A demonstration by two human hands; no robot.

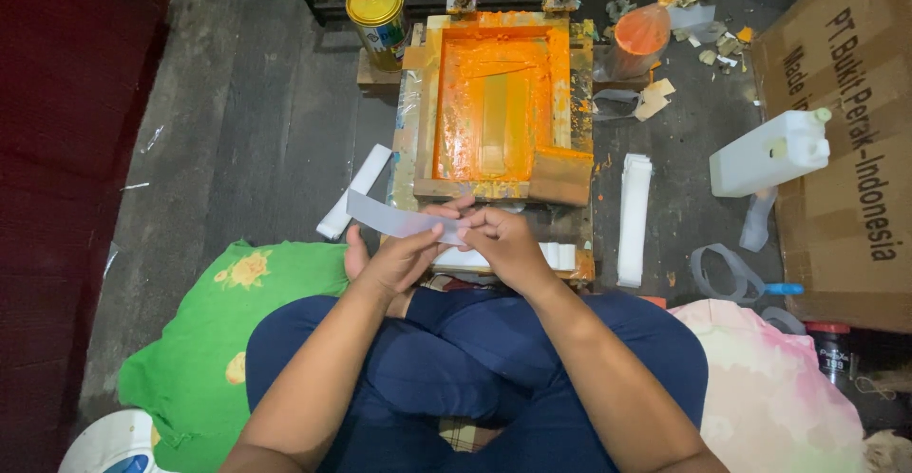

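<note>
A: What are the hands doing?

B: Seen from above, a seated person holds a pale strip [394, 218] over their lap; the left hand [394, 262] pinches it near its middle, and the right hand [502, 243] grips its near end, fingers curled closed.

A: How would it handle?

B: It looks thin, light and bendy, probably plastic film, though blur hides the surface; best held by the edges.

A: What surrounds it?

B: Just ahead, a wooden printing frame [494, 103] smeared orange; a stack of white strips [634, 218] to its right; a yellow-lidded tin [376, 12] beyond.
</note>
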